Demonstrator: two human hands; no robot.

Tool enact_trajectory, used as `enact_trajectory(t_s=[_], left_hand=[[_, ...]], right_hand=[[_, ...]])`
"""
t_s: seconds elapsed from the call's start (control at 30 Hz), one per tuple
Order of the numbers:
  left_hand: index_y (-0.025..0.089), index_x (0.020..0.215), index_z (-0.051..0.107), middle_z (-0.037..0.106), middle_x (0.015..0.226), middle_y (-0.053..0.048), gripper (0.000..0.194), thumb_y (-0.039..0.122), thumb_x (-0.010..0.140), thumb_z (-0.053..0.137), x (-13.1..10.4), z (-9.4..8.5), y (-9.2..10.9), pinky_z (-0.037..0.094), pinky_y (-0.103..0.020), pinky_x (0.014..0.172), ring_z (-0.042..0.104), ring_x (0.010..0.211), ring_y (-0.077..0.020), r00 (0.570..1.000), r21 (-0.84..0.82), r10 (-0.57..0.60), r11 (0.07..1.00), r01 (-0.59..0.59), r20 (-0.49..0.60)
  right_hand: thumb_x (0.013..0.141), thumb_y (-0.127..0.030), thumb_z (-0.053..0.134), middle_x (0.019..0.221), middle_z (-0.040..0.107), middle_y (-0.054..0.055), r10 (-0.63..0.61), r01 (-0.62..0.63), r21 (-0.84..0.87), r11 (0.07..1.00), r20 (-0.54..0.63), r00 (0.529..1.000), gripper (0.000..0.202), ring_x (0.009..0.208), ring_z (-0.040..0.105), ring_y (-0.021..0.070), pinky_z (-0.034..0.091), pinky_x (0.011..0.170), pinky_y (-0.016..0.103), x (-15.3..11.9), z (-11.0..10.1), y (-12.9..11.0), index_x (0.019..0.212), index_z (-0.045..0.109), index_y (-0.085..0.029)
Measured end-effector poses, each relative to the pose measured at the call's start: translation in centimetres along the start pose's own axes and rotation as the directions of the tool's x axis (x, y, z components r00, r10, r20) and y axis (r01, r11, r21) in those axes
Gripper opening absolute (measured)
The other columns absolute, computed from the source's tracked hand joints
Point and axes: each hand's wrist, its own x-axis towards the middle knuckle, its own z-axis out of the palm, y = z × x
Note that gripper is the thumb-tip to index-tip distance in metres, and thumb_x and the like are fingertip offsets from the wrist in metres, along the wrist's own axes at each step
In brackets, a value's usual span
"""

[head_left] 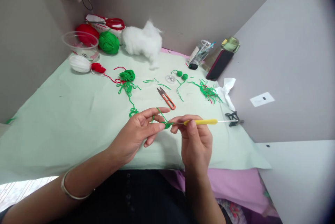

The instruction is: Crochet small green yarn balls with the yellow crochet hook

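My left hand (140, 128) pinches a small green crochet piece (166, 125) between thumb and finger, with green yarn looped over its raised index finger. My right hand (196, 136) is closed on the yellow handle of a crochet hook (204, 122). The hook's thin metal tip reaches left into the green piece. Just beyond my hands lie orange thread snips (166, 98), blades pointing away. A loose tangle of green yarn (127, 76) trails a strand down toward my left hand. Two small green crocheted balls (182, 74) rest behind the snips.
At the back left stand a clear plastic tub (81, 45), a green yarn ball (109, 42), red scissors (115, 23) and white stuffing (143, 40). Yarn scraps (209, 92), a phone (220, 64) and a clear cup (201, 52) are on the right. Walls bound the table behind and right.
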Motion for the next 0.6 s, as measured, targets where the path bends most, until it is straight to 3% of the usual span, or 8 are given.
enact_trajectory(t_s=[0.17,0.3,0.43,0.5,0.6], left_hand=[[0.025,0.123,0.076,0.06,0.094,0.002,0.037,0.029,0.086,0.081,-0.2,0.0,0.0,0.033,-0.019,0.042,0.044,0.047,-0.0002,0.996,0.101,0.07,0.993,-0.064,-0.062],[0.026,0.125,0.075,0.059,0.088,0.004,0.039,0.026,0.086,0.08,-0.6,0.3,0.0,0.037,-0.019,0.044,0.045,0.048,-0.0018,0.984,0.216,0.131,0.971,-0.102,-0.121],[0.025,0.131,0.069,0.06,0.087,0.005,0.054,0.021,0.08,0.085,-0.9,0.9,-0.4,0.039,-0.018,0.045,0.046,0.049,-0.0019,0.983,0.195,0.14,0.974,-0.115,-0.121],[0.025,0.136,0.065,0.061,0.089,0.005,0.06,0.02,0.08,0.085,-0.8,1.0,-0.5,0.037,-0.017,0.043,0.047,0.047,-0.0013,0.993,0.117,0.097,0.989,-0.088,-0.071],[0.024,0.134,0.066,0.061,0.092,0.004,0.052,0.024,0.085,0.083,-0.6,0.8,-0.5,0.03,-0.016,0.04,0.043,0.043,0.0021,1.0,-0.021,0.002,1.0,-0.002,-0.007]], right_hand=[[0.106,-0.019,0.05,0.099,0.079,0.003,-0.183,0.191,-0.316,0.929,0.054,0.982,0.024,0.077,0.072,0.0148,0.06,0.073,0.032,-1.1,0.1,-0.7,0.108,0.073,-0.025],[0.102,-0.012,0.05,0.104,0.078,0.007,-0.38,0.442,-0.491,0.751,0.227,0.897,0.027,0.091,0.074,0.0201,0.062,0.075,0.037,-1.5,0.2,-0.4,0.118,0.068,-0.025],[0.1,-0.008,0.052,0.101,0.077,0.009,-0.468,0.556,-0.558,0.616,0.308,0.828,0.027,0.094,0.074,0.0206,0.063,0.077,0.036,-1.4,0.3,0.6,0.118,0.066,-0.023],[0.099,-0.007,0.053,0.101,0.077,0.009,-0.491,0.555,-0.542,0.632,0.274,0.827,0.028,0.094,0.073,0.0199,0.062,0.078,0.036,-1.4,0.4,0.8,0.117,0.067,-0.023],[0.102,-0.011,0.05,0.099,0.078,0.006,-0.435,0.425,-0.432,0.796,0.081,0.897,0.026,0.087,0.073,0.0185,0.061,0.075,0.036,-1.3,0.5,0.7,0.112,0.07,-0.024]])
